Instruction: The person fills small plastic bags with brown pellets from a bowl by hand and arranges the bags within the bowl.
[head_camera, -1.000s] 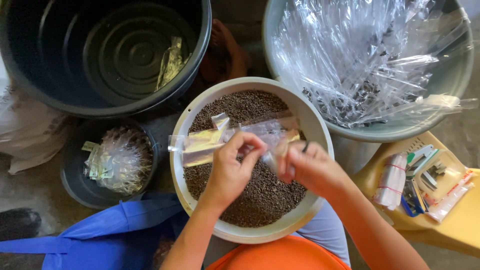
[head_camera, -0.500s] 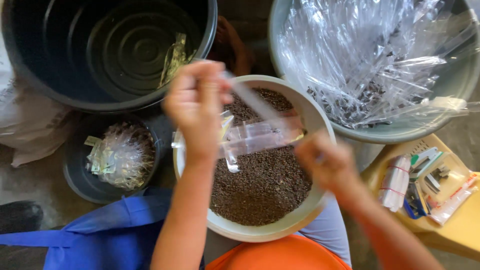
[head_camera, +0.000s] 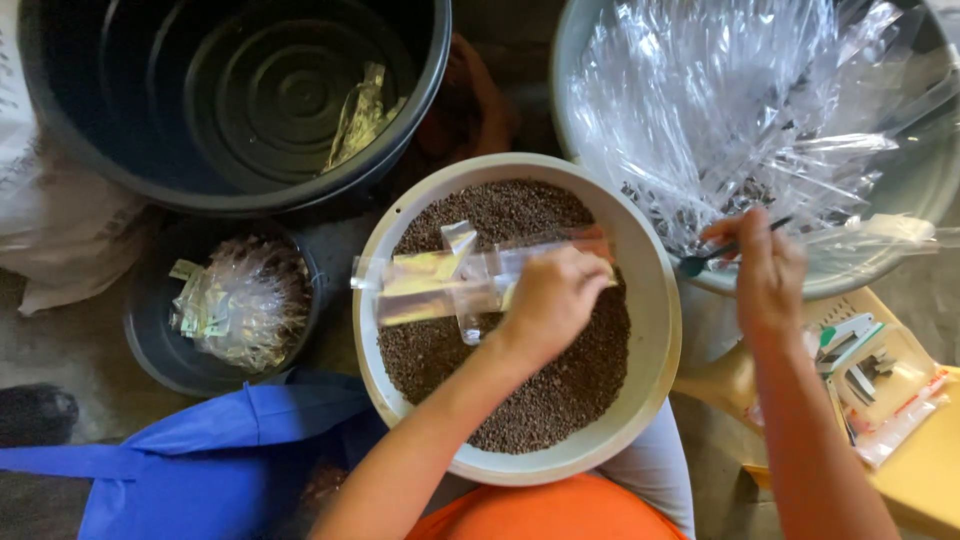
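Note:
A white basin (head_camera: 655, 400) filled with brown granules (head_camera: 540, 390) rests on my lap. Clear plastic packets (head_camera: 440, 285) lie across the granules, some with yellowish content. My left hand (head_camera: 555, 300) is over the basin's middle, fingers closed on the right end of those packets. My right hand (head_camera: 768, 270) is at the near rim of a grey basin (head_camera: 905, 195) heaped with clear plastic bags (head_camera: 740, 110). It pinches a thin dark stick (head_camera: 715, 255) with a rounded end pointing left.
A large black tub (head_camera: 120, 170) at top left holds a crumpled wrapper (head_camera: 360, 115). A small dark bucket (head_camera: 150, 340) with plastic scraps sits at left, blue cloth (head_camera: 200, 450) below it. A yellow stool (head_camera: 920, 470) at right carries a stapler and small packets.
My left hand has come down from near the black tub onto the packets in the white basin. My right hand has moved right to the grey basin's rim.

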